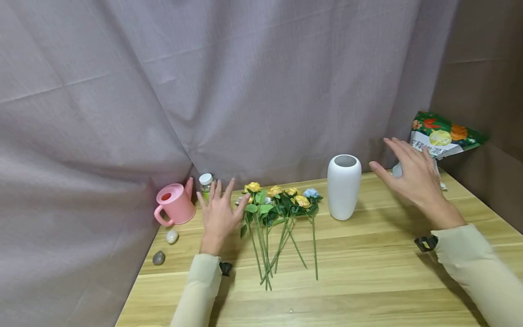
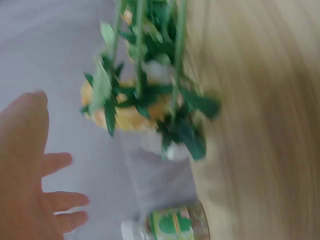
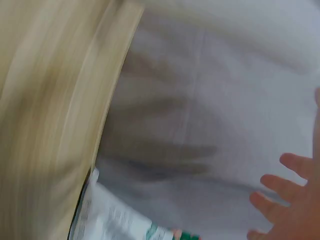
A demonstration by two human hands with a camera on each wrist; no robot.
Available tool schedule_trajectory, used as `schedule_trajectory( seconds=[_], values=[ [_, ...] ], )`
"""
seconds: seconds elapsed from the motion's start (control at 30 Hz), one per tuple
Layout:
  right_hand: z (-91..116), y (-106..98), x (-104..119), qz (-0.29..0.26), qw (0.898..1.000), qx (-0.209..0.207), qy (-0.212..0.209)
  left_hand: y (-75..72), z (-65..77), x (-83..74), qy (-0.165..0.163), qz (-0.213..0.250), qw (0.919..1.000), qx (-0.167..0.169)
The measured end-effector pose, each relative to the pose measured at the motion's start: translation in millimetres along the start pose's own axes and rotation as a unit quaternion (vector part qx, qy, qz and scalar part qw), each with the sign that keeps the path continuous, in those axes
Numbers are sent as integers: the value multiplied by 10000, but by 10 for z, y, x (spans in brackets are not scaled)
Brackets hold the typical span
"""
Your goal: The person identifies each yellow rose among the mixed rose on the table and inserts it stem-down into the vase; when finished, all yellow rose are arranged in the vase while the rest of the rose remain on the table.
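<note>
My left hand [image 1: 220,215], fingers spread, hovers between a small white-capped jar [image 1: 206,180] and a bunch of artificial roses [image 1: 282,200]. The roses are yellow with one blue bloom, their green stems lying crossed toward me. In the left wrist view the flowers [image 2: 127,117] and the labelled jar [image 2: 172,224] are blurred beyond the fingers. To the right of a tall white vase [image 1: 344,193], my right hand [image 1: 414,177] is raised with fingers spread and holds nothing. Behind it stands a green-and-white printed bag [image 1: 445,134], partly hidden by the hand.
At the left edge of the wooden table [image 1: 347,281] stands a pink watering can [image 1: 177,206]. A pale stone [image 1: 172,236] and a dark stone [image 1: 158,258] lie in front of it. A grey curtain [image 1: 261,91] hangs along the back and left.
</note>
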State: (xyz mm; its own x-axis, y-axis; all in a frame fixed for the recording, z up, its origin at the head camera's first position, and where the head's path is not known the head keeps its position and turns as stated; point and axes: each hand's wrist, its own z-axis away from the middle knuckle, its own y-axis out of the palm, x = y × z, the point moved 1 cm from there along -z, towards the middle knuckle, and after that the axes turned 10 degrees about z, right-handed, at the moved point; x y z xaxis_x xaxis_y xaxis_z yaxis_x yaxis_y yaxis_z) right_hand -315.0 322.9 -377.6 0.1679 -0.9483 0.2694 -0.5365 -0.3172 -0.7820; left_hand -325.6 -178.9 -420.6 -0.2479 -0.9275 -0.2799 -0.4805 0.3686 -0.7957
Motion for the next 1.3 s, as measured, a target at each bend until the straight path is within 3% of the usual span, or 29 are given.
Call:
schedule_trajectory(
  seconds=[0.1,0.17,0.27,0.37,0.47,0.63,0.77,0.9,1.0,1.2,1.3],
  values=[
    [33,30,196,-759,9970,43,-166,17,34,-112,165,719,9973,-19],
    [63,67,311,-1153,9929,222,-207,30,62,-167,153,1283,9915,162],
    [104,152,441,-1611,9856,422,-283,58,108,-214,-81,1879,9785,850],
    [153,239,519,-1928,9795,532,-260,96,151,-236,-234,2183,9629,1569],
    [197,308,551,-2114,9759,494,-206,131,180,-253,-199,2336,9529,1924],
    [226,374,560,-2327,9720,261,-184,162,188,-269,-191,2579,9428,2104],
    [229,390,552,-2424,9699,151,-169,180,181,-290,-355,2815,9278,2421],
    [229,401,546,-2499,9681,86,-155,204,193,-331,-763,3259,9000,2792],
    [231,422,544,-2558,9666,14,-161,227,214,-358,-1030,3478,8851,2916],
    [236,480,552,-2675,9634,-72,-181,237,251,-368,-1150,3487,8859,2833],
    [237,494,558,-2697,9627,-80,-186,206,240,-359,-1275,3724,8771,2752]
  ],
)
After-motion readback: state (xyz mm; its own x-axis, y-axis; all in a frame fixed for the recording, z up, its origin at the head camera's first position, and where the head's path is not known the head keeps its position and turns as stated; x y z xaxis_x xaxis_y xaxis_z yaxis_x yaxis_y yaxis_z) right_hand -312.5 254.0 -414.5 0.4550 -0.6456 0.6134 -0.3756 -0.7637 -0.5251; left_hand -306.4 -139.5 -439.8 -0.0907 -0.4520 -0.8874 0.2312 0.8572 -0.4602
